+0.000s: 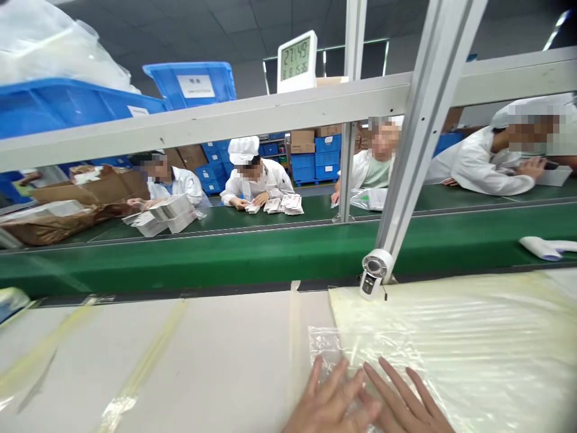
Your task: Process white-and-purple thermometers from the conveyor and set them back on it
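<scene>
Both of my hands lie side by side near the bottom of the view, with their fingers spread. My left hand (331, 400) rests on a clear plastic bag (325, 341), and my right hand (403, 400) touches clear plastic just beside it. The two hands meet or overlap slightly near the thumbs. Under the plastic on the right is a pale yellow translucent sheet (487, 337) covering the white table (238, 355). Neither hand is gripping anything.
A small white device (375, 270) stands by the metal post (417, 120). Beyond the table runs a green conveyor (225, 261) with a white handheld tool (545, 246). Several people in white work behind it, near stacked white boxes (174, 210). Blue bins (193, 84) sit overhead.
</scene>
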Available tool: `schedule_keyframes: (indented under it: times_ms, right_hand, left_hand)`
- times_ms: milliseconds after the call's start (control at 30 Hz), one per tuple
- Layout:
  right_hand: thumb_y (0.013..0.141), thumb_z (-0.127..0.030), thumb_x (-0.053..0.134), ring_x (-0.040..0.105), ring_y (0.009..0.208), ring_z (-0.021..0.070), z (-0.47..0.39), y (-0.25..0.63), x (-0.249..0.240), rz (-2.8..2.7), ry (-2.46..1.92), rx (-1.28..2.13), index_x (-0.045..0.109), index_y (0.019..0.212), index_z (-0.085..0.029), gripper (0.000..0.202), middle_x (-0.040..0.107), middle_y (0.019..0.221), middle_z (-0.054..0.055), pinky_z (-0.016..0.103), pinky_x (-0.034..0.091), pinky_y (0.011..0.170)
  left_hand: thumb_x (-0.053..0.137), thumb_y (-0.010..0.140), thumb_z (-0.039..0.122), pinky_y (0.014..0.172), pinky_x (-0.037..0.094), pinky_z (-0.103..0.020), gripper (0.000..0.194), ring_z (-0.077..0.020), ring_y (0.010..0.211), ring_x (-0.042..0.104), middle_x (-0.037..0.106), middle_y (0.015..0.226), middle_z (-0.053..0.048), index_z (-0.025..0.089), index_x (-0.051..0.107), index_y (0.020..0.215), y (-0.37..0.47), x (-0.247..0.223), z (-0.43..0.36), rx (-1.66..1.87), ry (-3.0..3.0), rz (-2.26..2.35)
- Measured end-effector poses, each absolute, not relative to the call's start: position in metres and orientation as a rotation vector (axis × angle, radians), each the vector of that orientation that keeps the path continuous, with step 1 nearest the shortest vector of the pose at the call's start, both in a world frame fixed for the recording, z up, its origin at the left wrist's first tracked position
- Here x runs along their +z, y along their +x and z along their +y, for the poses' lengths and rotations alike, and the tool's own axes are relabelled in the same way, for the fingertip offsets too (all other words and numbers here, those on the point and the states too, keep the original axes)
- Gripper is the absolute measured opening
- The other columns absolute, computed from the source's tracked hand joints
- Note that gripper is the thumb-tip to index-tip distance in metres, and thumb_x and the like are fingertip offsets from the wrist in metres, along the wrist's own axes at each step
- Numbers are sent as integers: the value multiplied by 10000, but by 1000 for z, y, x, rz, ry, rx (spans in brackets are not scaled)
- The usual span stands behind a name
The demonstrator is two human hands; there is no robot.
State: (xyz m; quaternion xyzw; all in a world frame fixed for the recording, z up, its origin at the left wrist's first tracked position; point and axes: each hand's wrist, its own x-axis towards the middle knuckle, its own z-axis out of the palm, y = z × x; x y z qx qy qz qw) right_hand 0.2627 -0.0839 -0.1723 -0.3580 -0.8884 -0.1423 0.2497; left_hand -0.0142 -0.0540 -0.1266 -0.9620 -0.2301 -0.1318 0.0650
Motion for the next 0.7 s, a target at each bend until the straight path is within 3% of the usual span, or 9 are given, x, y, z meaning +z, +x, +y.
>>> schedule_keyframes:
  times_ms: [67,167,300,367,467,567,633,700]
  right_hand:
    - [923,-674,566,647,1242,339,-82,266,-169,-2421,-936,-416,313,1613,-337,809,591,1494,43,469,534,956]
    - [917,-656,591,643,1256,361,-87,270,-153,-2456,-938,-288,248,1630,-319,861,585,1492,57,503,546,951]
    - [928,-604,615,392,1495,403,-111,288,-120,-2505,-1158,203,145,1637,-349,887,365,1644,86,647,396,1150]
    - [891,-647,647,324,1529,402,-123,303,-107,-2546,-1200,424,163,1636,-344,939,306,1669,100,677,303,1209]
    - [827,-621,745,335,1531,360,-135,322,-99,-2583,-1153,661,246,1626,-329,987,343,1656,105,603,265,1261]
    - [936,-429,687,430,1489,298,-138,327,-102,-2522,-1160,652,440,1561,-293,686,493,1576,101,514,326,1255]
    - [1010,-313,564,555,1394,267,-135,324,-102,-2434,-1178,575,621,1421,-260,418,636,1446,101,490,401,1212]
    - [1047,-277,460,686,1209,248,-128,320,-94,-2326,-1218,584,728,1239,-244,331,751,1258,94,500,450,1160]
  left_hand:
    - [516,1034,395,1147,424,-630,727,-367,1476,417,455,1560,-185,268,146,1647,-7,-140,-67,-229,-2952,-664]
    - [482,1024,516,1134,414,-666,797,-391,1499,359,335,1605,-227,238,81,1655,-3,-124,-76,-121,-3090,-733]
    - [582,908,685,1163,266,-749,975,-443,1540,207,165,1667,-213,270,112,1655,-12,-89,-88,-74,-3277,-820]
    - [688,907,540,1159,228,-763,979,-444,1534,226,194,1666,-201,309,98,1653,-22,-93,-93,-83,-3271,-749]
    - [683,941,287,1198,220,-699,956,-379,1499,357,337,1621,-170,314,45,1652,-32,-115,-100,-94,-3247,-651]
    - [766,876,400,1204,245,-676,1078,-387,1483,387,364,1609,-177,276,31,1655,-32,-119,-103,-61,-3274,-665]
    - [818,814,464,1193,249,-699,1169,-395,1483,388,372,1609,-181,272,29,1655,-29,-108,-102,-81,-3283,-659]
    - [835,793,473,1197,237,-707,1189,-386,1478,406,401,1599,-175,273,42,1655,-27,-95,-98,-171,-3278,-631]
